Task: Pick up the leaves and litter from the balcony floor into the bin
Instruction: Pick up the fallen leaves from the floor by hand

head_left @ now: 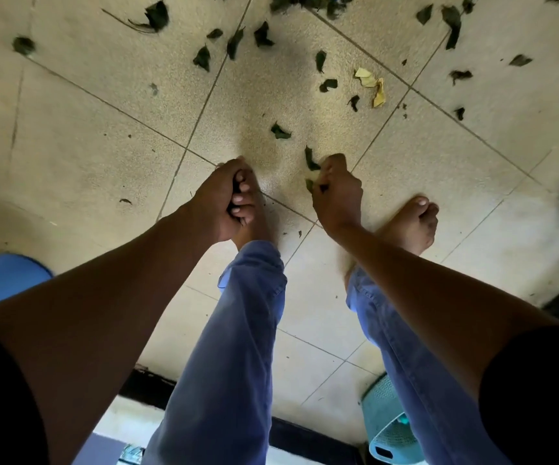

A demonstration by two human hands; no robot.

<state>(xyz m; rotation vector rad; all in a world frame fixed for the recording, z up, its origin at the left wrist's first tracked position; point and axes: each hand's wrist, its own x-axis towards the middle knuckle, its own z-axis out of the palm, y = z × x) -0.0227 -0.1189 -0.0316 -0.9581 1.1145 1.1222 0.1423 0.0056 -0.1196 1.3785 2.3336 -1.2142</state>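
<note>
Dark green leaves lie scattered over the beige tiled floor (103, 122), thickest along the top, such as one leaf (280, 131) just ahead of my hands. Yellow crumpled litter (372, 84) lies upper right of centre. My right hand (338, 193) grips a bunch of leaves (311, 161), and one leaf sticks up out of its fist. My left hand (221, 199) is curled into a fist low over my left foot, with a dark bit of leaf showing between its fingers. A teal perforated bin (385, 427) sits behind my right leg at the bottom.
My bare feet stand on the tiles, the right one (412, 226) beside my right wrist. A blue rounded object (3, 283) is at the left edge. A dark threshold strip (147, 384) runs along the bottom.
</note>
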